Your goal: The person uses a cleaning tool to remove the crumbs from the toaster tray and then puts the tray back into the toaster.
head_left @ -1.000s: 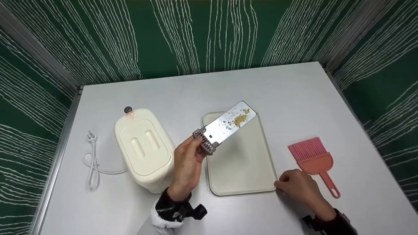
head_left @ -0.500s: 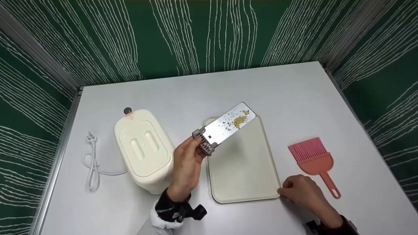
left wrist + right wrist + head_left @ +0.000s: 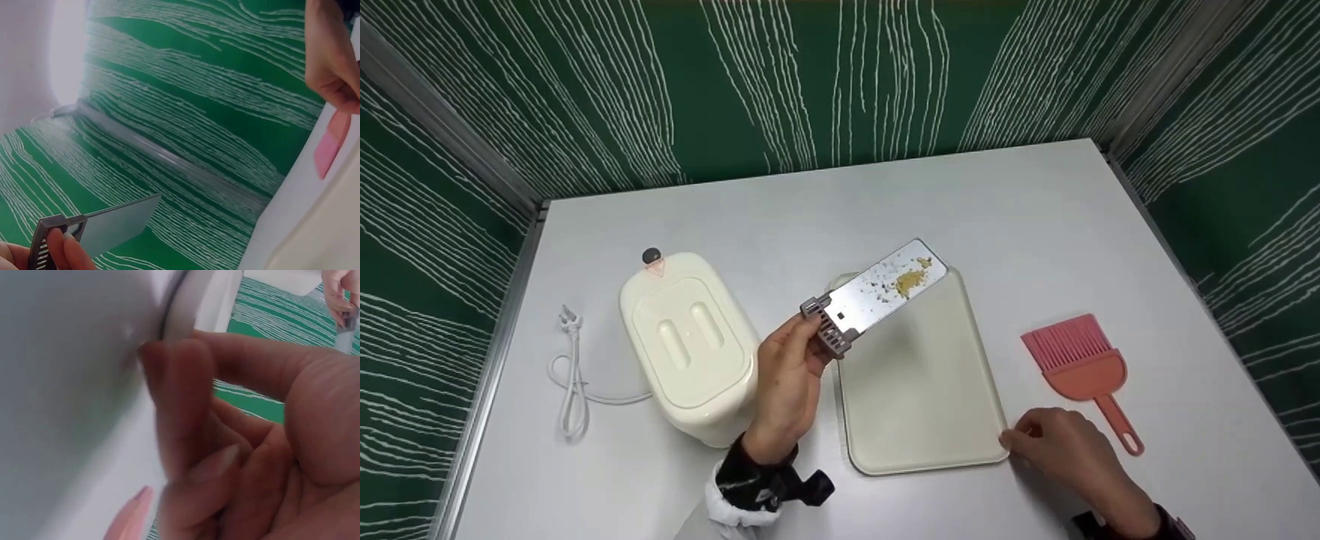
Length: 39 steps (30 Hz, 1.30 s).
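Left hand (image 3: pixel 787 375) curled round slatted metallic plate (image 3: pixel 870 300) — right hand (image 3: pixel 1061 446) pinched, apparently, on tray (image 3: pixel 926 409)

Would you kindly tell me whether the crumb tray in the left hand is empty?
Not empty: the head view shows yellowish crumbs on the crumb tray.

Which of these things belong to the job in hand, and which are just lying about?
Seemingly in the job:
crumb tray, in the left hand
crumbs, on it
cream tray, corner pinched by the right hand

Lying about, untouched:
brush, though perhaps meant for the crumbs
toaster, perhaps the crumb tray's home
cord
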{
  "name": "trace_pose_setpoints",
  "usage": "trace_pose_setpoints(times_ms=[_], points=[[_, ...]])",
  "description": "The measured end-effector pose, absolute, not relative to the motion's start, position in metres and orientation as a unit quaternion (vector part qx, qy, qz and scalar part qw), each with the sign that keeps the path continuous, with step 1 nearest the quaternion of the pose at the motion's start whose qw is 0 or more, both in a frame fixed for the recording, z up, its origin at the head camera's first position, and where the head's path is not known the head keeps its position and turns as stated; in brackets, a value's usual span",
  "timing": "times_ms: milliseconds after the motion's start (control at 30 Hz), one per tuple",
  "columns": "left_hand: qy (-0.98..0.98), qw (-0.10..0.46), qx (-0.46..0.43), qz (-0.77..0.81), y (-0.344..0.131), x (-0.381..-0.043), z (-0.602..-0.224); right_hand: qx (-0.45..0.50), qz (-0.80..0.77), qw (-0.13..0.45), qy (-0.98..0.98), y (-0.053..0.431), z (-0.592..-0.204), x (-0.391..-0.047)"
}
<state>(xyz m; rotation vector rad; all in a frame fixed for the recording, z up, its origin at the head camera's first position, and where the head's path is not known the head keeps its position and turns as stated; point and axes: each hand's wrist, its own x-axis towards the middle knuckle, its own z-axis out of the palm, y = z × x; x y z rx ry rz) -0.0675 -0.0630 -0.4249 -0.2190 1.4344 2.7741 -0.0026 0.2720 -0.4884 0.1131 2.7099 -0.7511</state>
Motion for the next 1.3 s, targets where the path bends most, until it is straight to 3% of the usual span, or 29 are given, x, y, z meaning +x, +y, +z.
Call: trace_pose_setpoints(times_ms=[233,467,633,867,1300], points=[[0.451,-0.006,-0.074,0.889,-0.064,-0.067,-0.424,0.058,-0.229,0.048,0.97,0.304,-0.477,-0.015],[0.455,-0.003,-0.073,0.887,-0.063,-0.068,-0.424,0.091,-0.201,0.013,0.975,0.338,-0.483,-0.011],[0.458,-0.007,-0.074,0.886,-0.063,-0.07,-0.424,0.115,-0.191,0.032,0.974,0.354,-0.485,-0.008],[0.458,-0.01,-0.077,0.885,-0.063,-0.071,-0.425,0.159,-0.179,0.11,0.965,0.368,-0.485,-0.01],[0.46,-0.003,-0.08,0.884,-0.063,-0.069,-0.425,0.152,-0.183,0.184,0.954,0.374,-0.493,-0.01]])
